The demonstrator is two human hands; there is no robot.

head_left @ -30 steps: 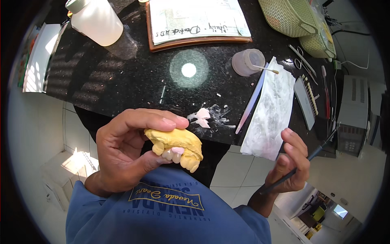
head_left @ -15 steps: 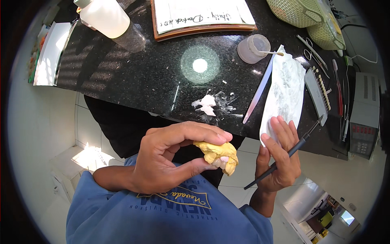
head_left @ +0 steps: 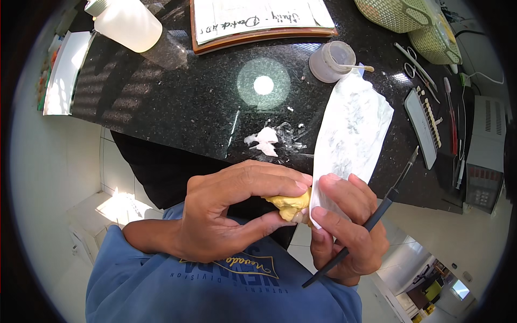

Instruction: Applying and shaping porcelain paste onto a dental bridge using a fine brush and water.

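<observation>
My left hand point(head_left: 221, 215) is closed around a yellow dental cast point(head_left: 288, 202), thumb below and fingers above. Pale, translucent teeth show on the cast's lower edge. A white tissue point(head_left: 355, 124) is pinched in my right hand point(head_left: 353, 231), its near end pressed against the right side of the cast. Lying across the same hand's fingers is a slim black-handled tool point(head_left: 371, 222) with a fine pointed tip, angled up and to the right. The tissue and my fingertips hide the cast's right end.
On the black speckled counter lie white paste lumps point(head_left: 264, 141). Beyond stand a small cloudy jar point(head_left: 323, 64) with a stick point(head_left: 360, 68) across it, a brown-edged board point(head_left: 258, 37) and a plastic bottle point(head_left: 129, 24). Rightward are a tooth shade guide point(head_left: 421, 126), scissors point(head_left: 412, 63) and a grey device point(head_left: 484, 140).
My right hand has moved left with the tissue, which now touches the cast. The tissue now covers the flat spatula that lay beside it. My left hand has barely moved.
</observation>
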